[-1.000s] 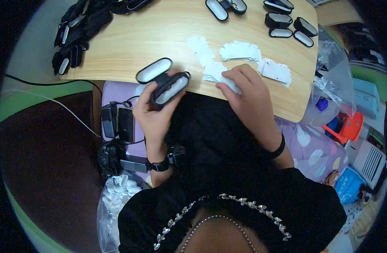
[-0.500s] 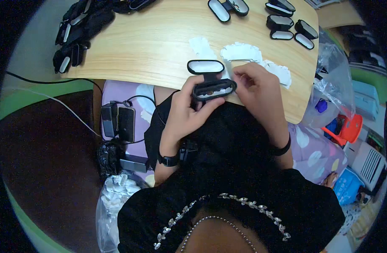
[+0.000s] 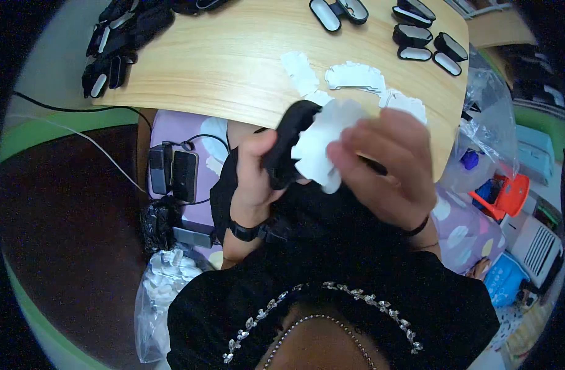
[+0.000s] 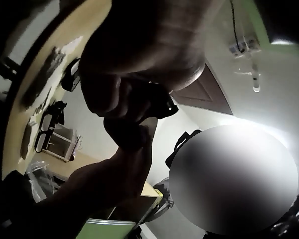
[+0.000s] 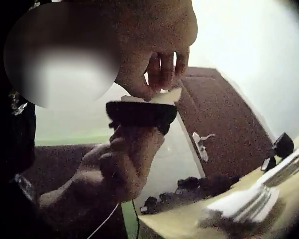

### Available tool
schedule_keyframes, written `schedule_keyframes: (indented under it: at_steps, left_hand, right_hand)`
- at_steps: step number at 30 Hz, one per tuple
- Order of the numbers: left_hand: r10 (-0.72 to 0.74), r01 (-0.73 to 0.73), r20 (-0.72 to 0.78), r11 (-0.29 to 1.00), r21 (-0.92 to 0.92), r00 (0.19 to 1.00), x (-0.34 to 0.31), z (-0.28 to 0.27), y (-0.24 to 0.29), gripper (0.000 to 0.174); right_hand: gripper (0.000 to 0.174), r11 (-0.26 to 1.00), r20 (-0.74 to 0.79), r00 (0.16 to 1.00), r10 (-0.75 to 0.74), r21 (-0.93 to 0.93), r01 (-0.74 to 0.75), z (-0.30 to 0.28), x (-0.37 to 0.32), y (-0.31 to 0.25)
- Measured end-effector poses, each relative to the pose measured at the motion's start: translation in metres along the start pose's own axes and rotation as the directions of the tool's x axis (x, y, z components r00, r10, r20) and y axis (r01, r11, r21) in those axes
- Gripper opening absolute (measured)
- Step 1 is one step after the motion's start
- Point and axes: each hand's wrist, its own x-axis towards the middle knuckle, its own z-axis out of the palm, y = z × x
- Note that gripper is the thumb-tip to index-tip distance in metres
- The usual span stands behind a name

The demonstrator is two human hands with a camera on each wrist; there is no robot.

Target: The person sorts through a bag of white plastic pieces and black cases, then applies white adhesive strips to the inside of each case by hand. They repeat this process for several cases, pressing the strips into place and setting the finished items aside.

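Gripped in my left hand [image 3: 253, 179] is a small black hinged case [image 3: 293, 126], raised over my lap at the table's front edge. With thumb and fingertips my right hand [image 3: 396, 169] pinches a white die-cut sheet [image 3: 319, 145] with notched edges, blurred in the head view, overlapping the case there. In the right wrist view the sheet [image 5: 173, 95] shows at the top of the case [image 5: 142, 114], right under the fingertips. The left wrist view is dark, and the case is mostly hidden behind the hand there.
Stacks of white die-cut sheets [image 3: 356, 77] lie on the wooden table [image 3: 208, 74]. Several open black cases with white lining [image 3: 413, 43] stand at the back right, and a pile of black cases [image 3: 125, 40] at the left. A bag of white pieces [image 3: 168, 277] sits lower left.
My left hand has moved right with the case and turned it, so its dark outside now shows. My right hand has lifted a white sheet from the stack and brought it to the case.
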Motion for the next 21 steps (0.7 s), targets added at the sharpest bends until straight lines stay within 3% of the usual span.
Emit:
schedule_keyframes:
  at_steps: [4,8,12,15,21]
  left_hand:
    - [0.006,-0.005,0.053,1.000,-0.029,0.999,0.003,0.014,-0.005,0.052]
    - [-0.007,0.017,0.097,0.995,-0.100,0.995,0.009,0.014,-0.007,0.052]
    - [-0.060,0.061,-0.030,0.998,0.005,0.998,0.010,0.008,-0.005,0.052]
    - [-0.076,0.117,-0.192,0.969,0.216,0.979,0.011,0.013,-0.003,0.049]
    - [-0.121,0.187,-0.294,0.960,0.207,0.948,0.016,0.017,-0.003,0.042]
  right_hand:
    - [0.032,0.991,0.082,0.990,-0.111,-0.062,0.116,0.006,-0.013,-0.010]
    - [0.031,0.997,0.135,0.990,-0.035,-0.071,0.045,0.008,-0.014,-0.014]
    - [0.026,0.993,0.261,0.964,0.046,-0.119,-0.015,0.006,-0.007,-0.021]
    - [0.027,0.995,0.282,0.959,0.038,-0.099,-0.010,0.006,-0.004,-0.019]
    - [0.027,0.999,0.312,0.949,0.047,-0.036,-0.038,0.007,-0.004,-0.013]
